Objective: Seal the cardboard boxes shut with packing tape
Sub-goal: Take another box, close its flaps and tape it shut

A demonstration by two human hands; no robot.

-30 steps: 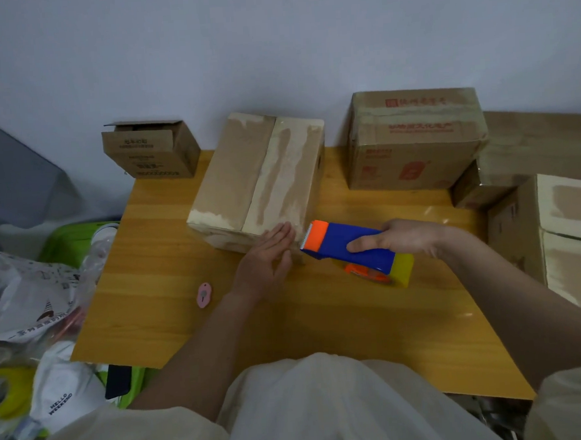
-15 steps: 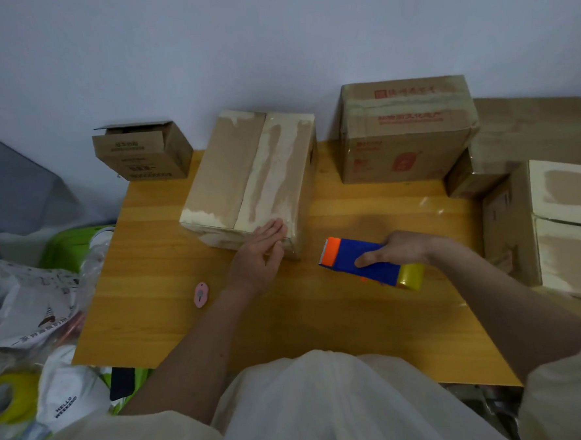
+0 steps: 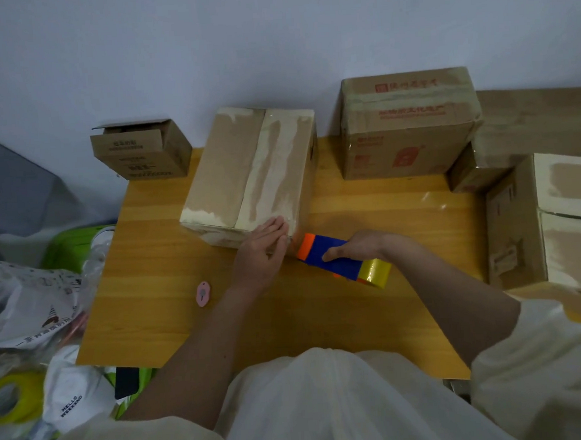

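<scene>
On the wooden tabletop [image 3: 155,248], the left hand [image 3: 259,255] presses flat on the cardboard box's [image 3: 248,168] near corner while the right hand [image 3: 355,248], clenched around the tape dispenser [image 3: 339,261], has returned beside it, suggesting another strip begins.

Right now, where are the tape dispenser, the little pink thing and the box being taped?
tape dispenser [image 3: 332,258]: head view, on its blue body.
pink thing [image 3: 203,293]: head view, on its middle.
box being taped [image 3: 241,168]: head view, on its top flap.
</scene>
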